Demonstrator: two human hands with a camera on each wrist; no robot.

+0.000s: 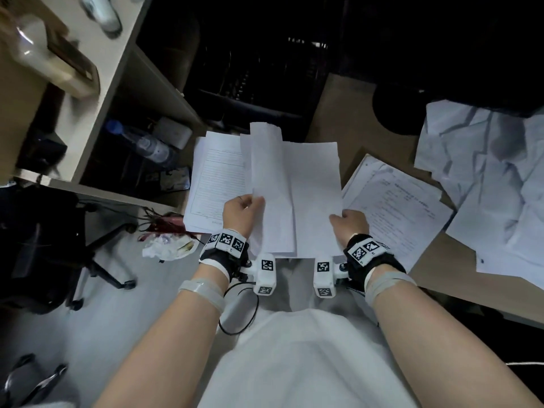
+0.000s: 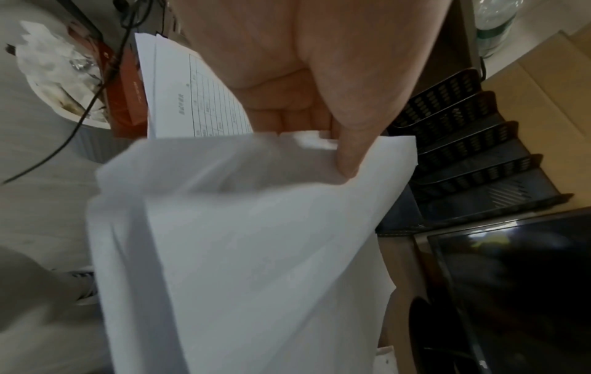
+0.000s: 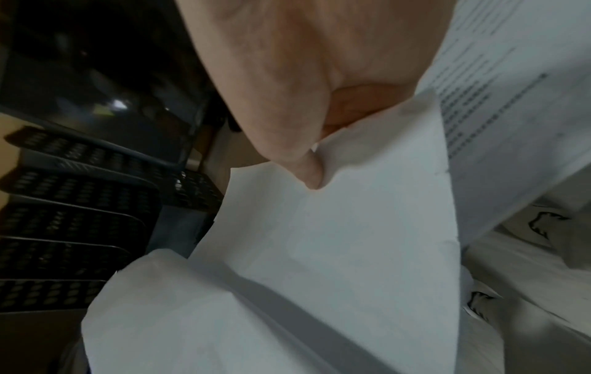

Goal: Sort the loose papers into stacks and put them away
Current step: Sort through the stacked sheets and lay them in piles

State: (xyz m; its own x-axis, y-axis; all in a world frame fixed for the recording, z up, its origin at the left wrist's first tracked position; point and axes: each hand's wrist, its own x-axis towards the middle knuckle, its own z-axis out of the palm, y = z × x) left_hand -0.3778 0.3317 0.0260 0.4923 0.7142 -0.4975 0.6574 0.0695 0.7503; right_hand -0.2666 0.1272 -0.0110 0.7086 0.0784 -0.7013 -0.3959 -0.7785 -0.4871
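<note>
Brown desk (image 1: 332,113) under everything, with printed stacks either side. From overhead, the left hand (image 1: 240,212) and right hand (image 1: 350,223) each pinch an edge of the blank sheets (image 1: 294,187) held up between them. Left wrist cam: thumb (image 2: 355,141) clamped on the paper's corner. Right wrist cam: thumb (image 3: 300,162) pressing down on the sheet edge, black file rack (image 3: 73,215) behind.

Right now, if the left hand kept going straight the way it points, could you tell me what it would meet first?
Probably the black file rack beyond the left hand, which holds blank sheets; depth is unclear.
</note>
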